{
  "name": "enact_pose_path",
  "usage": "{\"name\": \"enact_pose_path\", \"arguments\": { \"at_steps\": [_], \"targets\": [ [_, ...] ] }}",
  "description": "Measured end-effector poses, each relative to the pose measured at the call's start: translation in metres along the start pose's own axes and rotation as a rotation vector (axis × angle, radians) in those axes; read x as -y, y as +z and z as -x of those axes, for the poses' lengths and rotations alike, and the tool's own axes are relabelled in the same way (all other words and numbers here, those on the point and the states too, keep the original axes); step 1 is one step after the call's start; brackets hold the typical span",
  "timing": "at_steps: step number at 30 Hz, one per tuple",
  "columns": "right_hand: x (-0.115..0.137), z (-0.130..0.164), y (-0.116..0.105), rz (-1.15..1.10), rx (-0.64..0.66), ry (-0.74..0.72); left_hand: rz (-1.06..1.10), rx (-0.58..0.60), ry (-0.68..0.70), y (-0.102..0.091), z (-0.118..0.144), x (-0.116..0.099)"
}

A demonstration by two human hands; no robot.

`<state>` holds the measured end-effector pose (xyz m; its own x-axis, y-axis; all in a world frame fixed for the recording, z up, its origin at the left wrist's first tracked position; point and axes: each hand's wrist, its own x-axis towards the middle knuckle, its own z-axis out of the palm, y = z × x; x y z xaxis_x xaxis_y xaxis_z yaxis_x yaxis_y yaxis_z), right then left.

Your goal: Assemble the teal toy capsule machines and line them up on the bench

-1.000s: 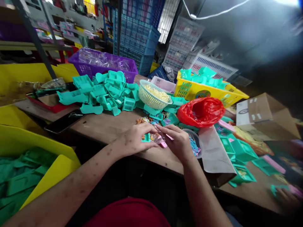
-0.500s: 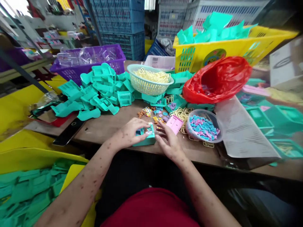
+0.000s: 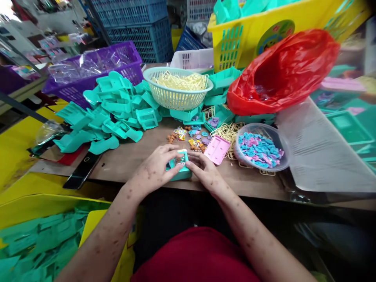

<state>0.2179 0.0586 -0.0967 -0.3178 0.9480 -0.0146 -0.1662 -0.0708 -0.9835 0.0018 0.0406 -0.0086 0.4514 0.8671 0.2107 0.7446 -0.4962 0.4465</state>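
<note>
A small teal plastic box (image 3: 182, 174) with a recessed top lies at the table's front edge, between my hands. My left hand (image 3: 157, 166) grips it from the left, with the fingers over the far side and the thumb on the near rim. Against its right side is my right hand (image 3: 205, 172), fingers curved round the far corner and thumb tip at the rim. My fingers partly cover whatever sits inside the recess. Just right of my right fingers is a pink plastic panel (image 3: 217, 150). Behind the box are small brown figures (image 3: 172, 138) and purple pieces (image 3: 205, 140).
A clear tub (image 3: 260, 149) holds blue and pink pieces beside pale yellow frames (image 3: 227, 132). Farther back are a round basket (image 3: 176, 100), a teal parts pile (image 3: 117, 105) and a red bag (image 3: 282, 78). A phone (image 3: 83, 170) lies at left.
My right hand has moved left and now touches the box; before, it hovered just beside it with fingers spread. My left hand keeps its hold. The camera view has tilted downward.
</note>
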Motion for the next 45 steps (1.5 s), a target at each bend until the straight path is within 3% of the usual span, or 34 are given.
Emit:
{"name": "enact_pose_path", "arguments": {
  "at_steps": [8, 14, 19, 23, 27, 33, 38, 41, 45],
  "targets": [
    [0.012, -0.005, -0.006, -0.113, 0.094, 0.217, -0.054, 0.036, 0.015, 0.003, -0.006, -0.007],
    [0.024, 0.0, -0.001, 0.037, 0.097, 0.079, -0.003, 0.015, 0.029, 0.002, -0.002, 0.001],
    [0.016, 0.003, 0.005, 0.059, 0.06, 0.021, 0.15, 0.076, 0.06, 0.0, 0.014, 0.017],
    [0.011, 0.003, 0.005, 0.028, 0.024, 0.072, 0.141, 0.007, 0.041, 0.012, 0.024, 0.03],
    [0.018, 0.002, 0.006, -0.013, 0.01, 0.17, 0.092, 0.031, 0.031, 0.015, 0.029, 0.036],
    [0.022, -0.005, 0.027, 0.062, -0.088, 0.072, 0.047, 0.088, 0.031, 0.004, 0.032, 0.039],
    [0.024, 0.008, 0.044, 0.092, -0.184, -0.018, -0.014, -0.073, 0.066, 0.005, 0.044, 0.049],
    [0.034, 0.027, 0.044, 0.047, -0.145, 0.032, -0.023, -0.117, 0.042, 0.0, 0.052, 0.043],
    [0.052, 0.055, 0.032, -0.09, -0.017, 0.094, -0.009, -0.124, 0.168, -0.013, 0.05, 0.016]
  ]
}}
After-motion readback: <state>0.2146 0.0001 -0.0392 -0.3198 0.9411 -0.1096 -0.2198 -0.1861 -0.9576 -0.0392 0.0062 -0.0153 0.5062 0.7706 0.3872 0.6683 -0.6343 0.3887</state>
